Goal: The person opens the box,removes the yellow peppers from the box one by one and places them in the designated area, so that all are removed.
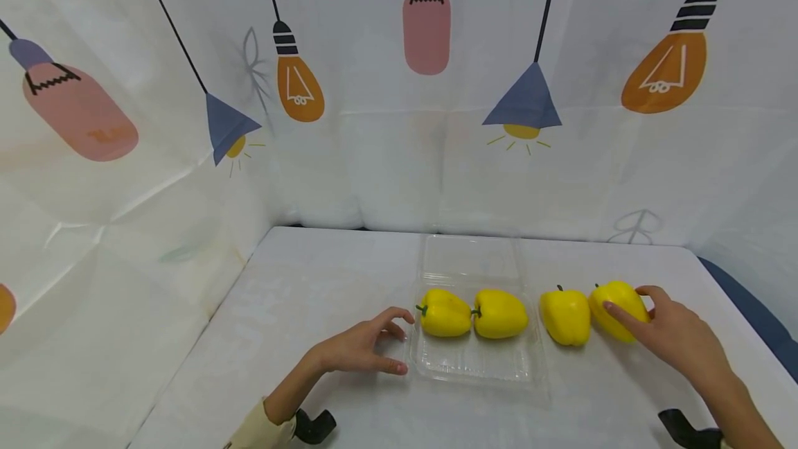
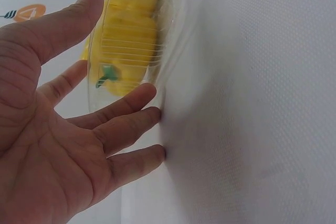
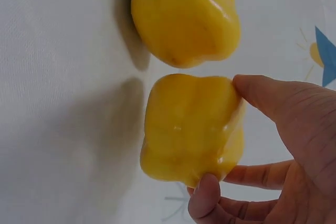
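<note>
My right hand (image 1: 682,338) pinches a yellow bell pepper (image 1: 618,301) between thumb and fingers at the right of the table. In the right wrist view, the thumb presses one side of this pepper and the fingertips the opposite side. Just left of it stands another yellow bell pepper (image 1: 564,317). Two more, a left pepper (image 1: 446,314) and a right pepper (image 1: 501,314), lie side by side in a clear plastic box (image 1: 467,367). My left hand (image 1: 361,346) is at the box's left side, thumb and fingers spread apart. In the left wrist view, its fingertips reach the box's lower edge.
The box's clear lid (image 1: 470,255) lies folded back behind it on the white table (image 1: 330,276). A white curtain (image 1: 374,165) printed with lamps hangs along the table's back and left. Black wrist mounts (image 1: 314,427) sit below both hands.
</note>
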A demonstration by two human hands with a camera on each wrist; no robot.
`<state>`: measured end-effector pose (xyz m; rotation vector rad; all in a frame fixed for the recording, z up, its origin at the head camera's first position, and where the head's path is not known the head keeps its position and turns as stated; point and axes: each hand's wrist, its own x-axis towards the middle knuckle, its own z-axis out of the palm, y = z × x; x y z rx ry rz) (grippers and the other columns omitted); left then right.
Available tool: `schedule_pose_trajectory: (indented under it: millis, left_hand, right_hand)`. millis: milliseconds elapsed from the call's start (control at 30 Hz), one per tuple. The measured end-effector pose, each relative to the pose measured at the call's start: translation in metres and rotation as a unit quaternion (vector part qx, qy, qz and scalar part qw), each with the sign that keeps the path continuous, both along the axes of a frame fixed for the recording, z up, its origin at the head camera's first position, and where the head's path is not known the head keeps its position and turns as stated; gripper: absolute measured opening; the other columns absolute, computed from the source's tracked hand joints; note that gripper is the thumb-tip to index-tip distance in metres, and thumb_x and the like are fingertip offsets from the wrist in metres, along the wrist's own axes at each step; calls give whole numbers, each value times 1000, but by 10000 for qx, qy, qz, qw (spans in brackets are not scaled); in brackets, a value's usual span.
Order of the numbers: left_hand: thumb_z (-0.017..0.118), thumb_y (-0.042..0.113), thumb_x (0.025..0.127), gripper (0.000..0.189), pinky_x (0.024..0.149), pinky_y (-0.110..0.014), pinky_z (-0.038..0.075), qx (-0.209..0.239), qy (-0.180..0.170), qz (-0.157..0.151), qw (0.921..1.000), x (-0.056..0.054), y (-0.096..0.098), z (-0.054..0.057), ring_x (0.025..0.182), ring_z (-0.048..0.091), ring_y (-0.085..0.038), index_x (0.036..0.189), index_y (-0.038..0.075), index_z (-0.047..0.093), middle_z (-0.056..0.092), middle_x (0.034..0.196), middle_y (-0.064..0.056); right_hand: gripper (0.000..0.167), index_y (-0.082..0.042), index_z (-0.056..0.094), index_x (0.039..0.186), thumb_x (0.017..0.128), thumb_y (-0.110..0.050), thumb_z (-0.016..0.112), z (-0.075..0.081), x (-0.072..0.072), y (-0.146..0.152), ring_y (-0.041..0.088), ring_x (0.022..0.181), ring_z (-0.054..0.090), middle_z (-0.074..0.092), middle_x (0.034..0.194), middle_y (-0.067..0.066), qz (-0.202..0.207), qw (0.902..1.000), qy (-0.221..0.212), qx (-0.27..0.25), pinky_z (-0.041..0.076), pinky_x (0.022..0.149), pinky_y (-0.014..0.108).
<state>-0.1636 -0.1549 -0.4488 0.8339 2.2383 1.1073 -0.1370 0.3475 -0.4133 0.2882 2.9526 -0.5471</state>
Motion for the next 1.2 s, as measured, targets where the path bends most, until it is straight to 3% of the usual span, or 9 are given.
schedule_pose_trajectory:
  millis: [300,567,900,1200]
  left_hand:
    - [79,35,86,70,106,-51,37,24,-103,29,9999,3,0,3,121,53,-19,140,27,36,60,126,-2]
    - [79,33,86,68,106,-52,36,35,-109,31,9999,4,1,4,122,52,-20,139,29,37,60,126,-1]
    - [79,36,85,69,104,-51,38,-37,25,51,10000,2,-1,2,120,53,-17,139,28,36,61,125,0]
    - [78,38,85,69,106,-52,37,-41,-3,36,10000,2,0,1,121,52,-17,139,30,36,60,126,1]
  right_hand:
    - [102,19,30,129,88,-73,51,-11,-3,-2,33,71,55,54,91,34,-188,9995,-248,-99,54,62,48]
    - [103,19,30,128,88,-74,49,-12,-2,-2,31,69,55,56,89,33,-244,9994,-242,-94,53,59,45]
    - [104,19,28,128,87,-75,50,-11,-2,-5,29,66,55,56,85,30,-208,9992,-313,-96,52,57,42]
    - [109,19,25,131,85,-76,51,-13,-2,-2,29,68,55,57,86,29,3,9991,-416,-44,53,61,47]
